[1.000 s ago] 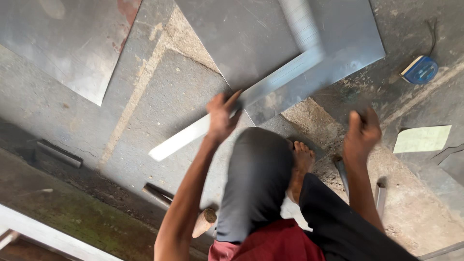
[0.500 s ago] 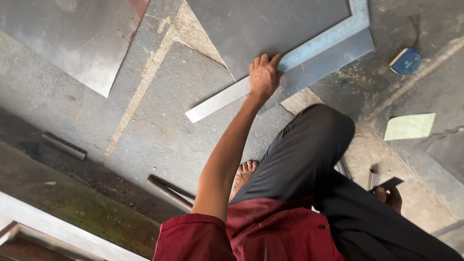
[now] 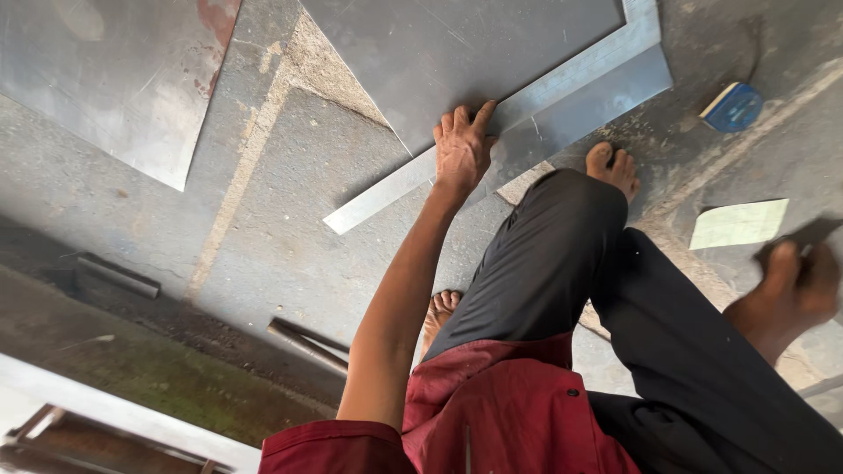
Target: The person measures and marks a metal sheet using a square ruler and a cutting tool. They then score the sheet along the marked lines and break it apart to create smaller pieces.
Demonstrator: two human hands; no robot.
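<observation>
Moved: right hand (image 3: 788,283) has come up beside the knee, blurred, closed on a small dark flat object (image 3: 810,233); right foot now forward.
Left hand (image 3: 463,151): flat, fingers spread, pressing long grey steel straightedge (image 3: 492,127).
Straightedge: along lower edge of grey sheet-metal panel (image 3: 457,53).
Right foot (image 3: 614,167): just below straightedge.
Room: bare concrete floor (image 3: 290,254) left of straightedge.

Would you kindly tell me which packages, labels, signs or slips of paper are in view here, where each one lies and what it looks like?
Blue packet: on the concrete floor at upper right, small, roundish, blue with a pale edge.
Paper slip: on the floor at right, below the packet, near the blurred right hand; flat, rectangular, pale yellow-green.
No signs or screens show.
</observation>
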